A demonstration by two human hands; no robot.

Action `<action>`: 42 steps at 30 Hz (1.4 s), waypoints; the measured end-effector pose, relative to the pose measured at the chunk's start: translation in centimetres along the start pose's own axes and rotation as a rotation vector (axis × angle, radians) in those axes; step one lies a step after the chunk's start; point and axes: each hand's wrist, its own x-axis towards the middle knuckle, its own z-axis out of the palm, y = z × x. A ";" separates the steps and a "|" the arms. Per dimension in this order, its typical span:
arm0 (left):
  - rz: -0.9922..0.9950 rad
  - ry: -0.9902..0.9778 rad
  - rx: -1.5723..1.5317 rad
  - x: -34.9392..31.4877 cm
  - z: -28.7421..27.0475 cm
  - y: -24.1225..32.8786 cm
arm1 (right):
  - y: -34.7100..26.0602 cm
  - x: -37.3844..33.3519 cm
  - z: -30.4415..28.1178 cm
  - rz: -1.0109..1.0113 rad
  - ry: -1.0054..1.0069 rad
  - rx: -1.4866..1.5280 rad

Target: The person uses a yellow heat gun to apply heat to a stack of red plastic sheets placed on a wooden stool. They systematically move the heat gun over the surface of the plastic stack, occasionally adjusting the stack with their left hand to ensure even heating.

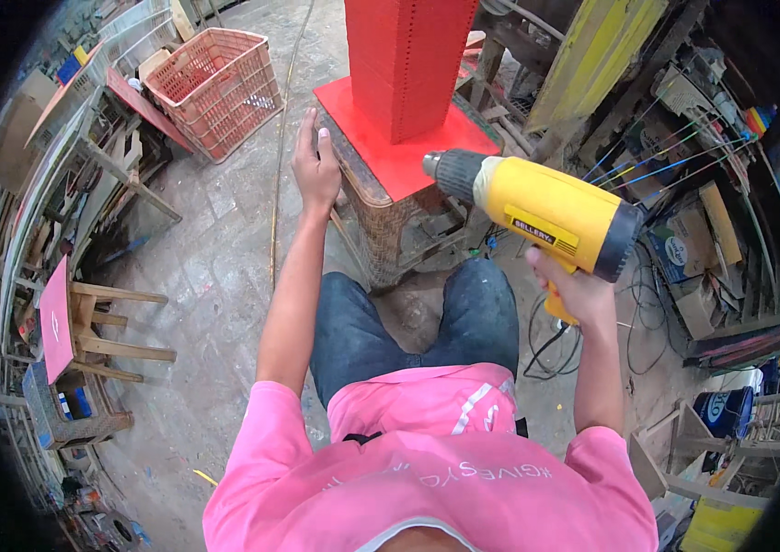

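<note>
Gripping yellow power tool (pixel 551 210): right hand (pixel 576 287); left hand (pixel 318 173) unclenched beside red board (pixel 397 167) edge, floor (pixel 215 248) leftward.

Two hands (pixel 318 175) (pixel 583 293) — one power tool (pixel 551 212) — one red column (pixel 408 74)

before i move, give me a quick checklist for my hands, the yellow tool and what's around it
1. Right hand gripping the yellow power tool: ok.
2. Left hand empty and apart from the tool's nozzle: ok.
3. Red column standing on the red board: ok.
4. Cable tidy: not ok; black cable lies in loose loops on the floor at the right.
5. Tool switched off: cannot tell.
</note>
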 end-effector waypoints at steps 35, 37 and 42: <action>0.018 -0.078 0.036 0.7 1.6 0.2 | 6.1 2.3 0.8 -0.070 0.015 -0.040; 0.046 -0.072 0.025 1.0 1.7 0.1 | 5.1 2.0 0.4 0.022 0.036 -0.005; 0.034 -0.079 0.002 1.2 1.9 0.3 | 3.7 0.8 -0.8 0.146 0.057 -0.024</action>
